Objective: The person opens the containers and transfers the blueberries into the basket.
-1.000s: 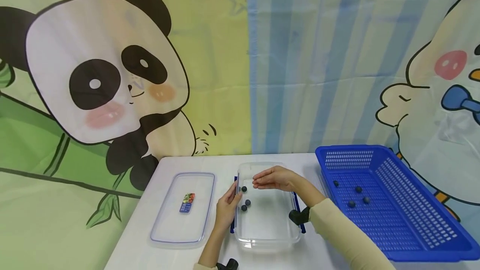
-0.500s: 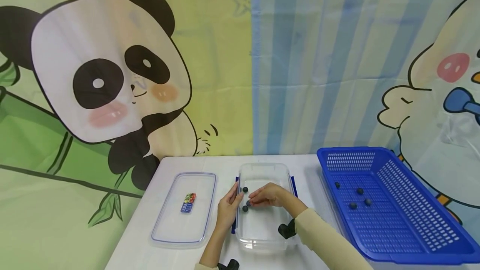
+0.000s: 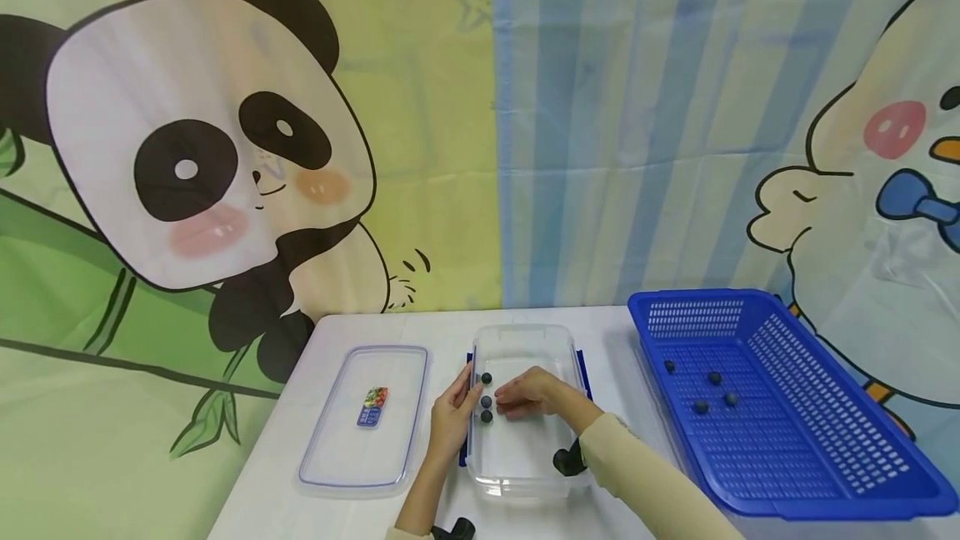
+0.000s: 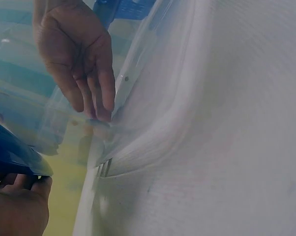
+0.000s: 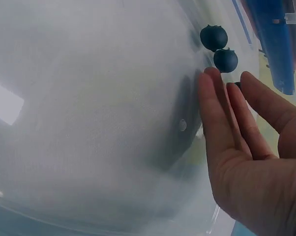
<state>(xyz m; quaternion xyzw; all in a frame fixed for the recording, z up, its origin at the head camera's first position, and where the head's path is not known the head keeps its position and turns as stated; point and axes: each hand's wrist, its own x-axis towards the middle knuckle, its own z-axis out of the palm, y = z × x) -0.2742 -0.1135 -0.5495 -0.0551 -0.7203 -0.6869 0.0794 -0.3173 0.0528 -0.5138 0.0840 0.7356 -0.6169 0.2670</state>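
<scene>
A clear plastic box stands in the middle of the table, blue clasps folded down at its sides. Inside, three blueberries line up along the left wall; two blueberries show clearly in the right wrist view, a third mostly hidden behind fingers. My left hand holds the box's left side; in the left wrist view its fingers bend at the blue clasp. My right hand is inside the box, its nearly straight fingers beside the blueberries. No blueberry shows in its grasp.
A blue perforated basket with several blueberries stands on the right. Left of the box lies a clear lid with a coloured label. A printed curtain hangs behind the table.
My right hand has come down from the box's back toward the left wall. The middle blueberry has shifted left, into line with the other two. My left hand stays at the side.
</scene>
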